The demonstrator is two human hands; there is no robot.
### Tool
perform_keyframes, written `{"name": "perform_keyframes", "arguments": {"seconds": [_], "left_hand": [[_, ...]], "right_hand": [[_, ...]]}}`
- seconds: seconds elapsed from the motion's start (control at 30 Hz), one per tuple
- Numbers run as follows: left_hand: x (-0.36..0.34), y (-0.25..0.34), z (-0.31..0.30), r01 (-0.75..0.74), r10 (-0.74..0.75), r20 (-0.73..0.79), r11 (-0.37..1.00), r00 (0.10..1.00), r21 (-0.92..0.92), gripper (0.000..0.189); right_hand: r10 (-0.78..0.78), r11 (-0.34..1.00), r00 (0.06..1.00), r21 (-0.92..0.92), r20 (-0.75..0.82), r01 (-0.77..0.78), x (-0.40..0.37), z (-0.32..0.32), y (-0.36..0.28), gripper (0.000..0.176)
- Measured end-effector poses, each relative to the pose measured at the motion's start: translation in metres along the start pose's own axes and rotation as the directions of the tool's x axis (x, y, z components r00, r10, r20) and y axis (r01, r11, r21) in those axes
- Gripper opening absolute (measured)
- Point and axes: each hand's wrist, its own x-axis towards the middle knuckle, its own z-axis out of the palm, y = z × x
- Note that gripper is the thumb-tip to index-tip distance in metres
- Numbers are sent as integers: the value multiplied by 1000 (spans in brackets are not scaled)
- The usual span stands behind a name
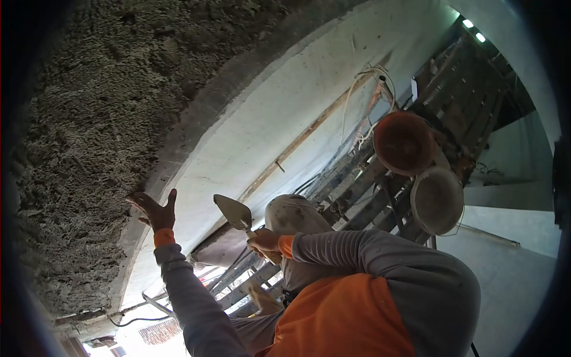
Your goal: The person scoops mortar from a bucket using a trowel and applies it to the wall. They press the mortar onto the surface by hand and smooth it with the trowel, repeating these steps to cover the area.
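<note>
Trowel just L of frame ctr, tip pointing upper L, long axis diagonal. R hand wrapped round its handle, elbow bent. L hand open, empty, fingers spread, arm raised; contact w/ rough surface unclear.

Dim light, white glare lower left, dark fisheye edges

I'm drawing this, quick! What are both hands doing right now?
Left hand: open, fingers spread, nothing seen in it.
Right hand: closed around the handle of a masonry trowel.
</note>
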Motion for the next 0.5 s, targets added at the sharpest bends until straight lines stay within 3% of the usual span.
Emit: {"name": "perform_keyframes", "arguments": {"seconds": [0.13,0.33,0.5], "left_hand": [[2,-5,5,-9,9,-18,1000,1000,-18,118],[2,-5,7,-22,23,-20,999,1000,31,117],[4,-15,23,-108,109,-146,994,983,14,118]], "right_hand": [[-39,998,999,-59,-17,38,-5,-1,-5,17],[-75,995,995,59,-59,78,-9,-7,-7,18],[-158,973,963,131,-216,189,-14,-6,-12,18]]}}
